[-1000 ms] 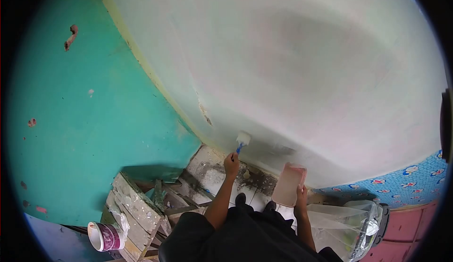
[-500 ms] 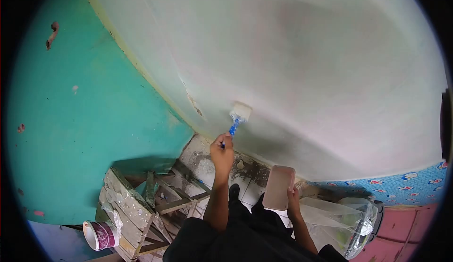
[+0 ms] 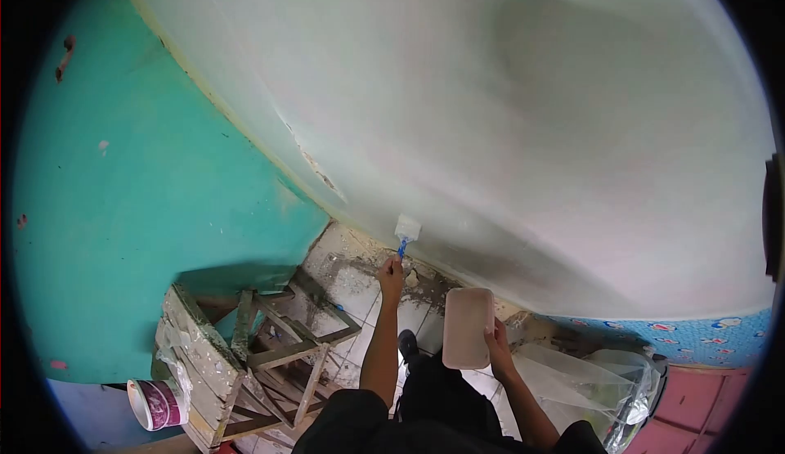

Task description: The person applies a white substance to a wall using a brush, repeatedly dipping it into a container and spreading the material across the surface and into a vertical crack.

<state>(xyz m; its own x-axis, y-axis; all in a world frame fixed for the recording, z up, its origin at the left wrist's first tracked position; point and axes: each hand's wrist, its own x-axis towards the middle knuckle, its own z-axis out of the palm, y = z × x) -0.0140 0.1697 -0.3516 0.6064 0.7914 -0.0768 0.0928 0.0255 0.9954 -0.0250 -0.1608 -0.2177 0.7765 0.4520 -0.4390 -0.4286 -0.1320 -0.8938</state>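
My left hand (image 3: 392, 277) is closed round the blue handle of a wide paintbrush (image 3: 407, 227). Its whitish head lies low against the pale wall (image 3: 458, 127), a little above the floor. At its right side, a shallow pinkish rectangular tray (image 3: 468, 329) is gripped by my right hand (image 3: 497, 346). The tray hangs in front of my legs, and its inside looks coated pale. A cracked, flaking patch (image 3: 319, 171) marks the wall to the left of the brush.
A green wall (image 3: 163, 184) meets the pale one at the left. Near it stands a paint-spotted wooden stand (image 3: 214, 356) with a white and purple bucket (image 3: 155, 405). Clear plastic sheeting (image 3: 589, 380) covers things at the right. Debris lies on the floor tiles (image 3: 347, 274).
The paintbrush and my left hand have moved down the wall, toward the floor. My right hand still holds the tray, and the view has shifted slightly.
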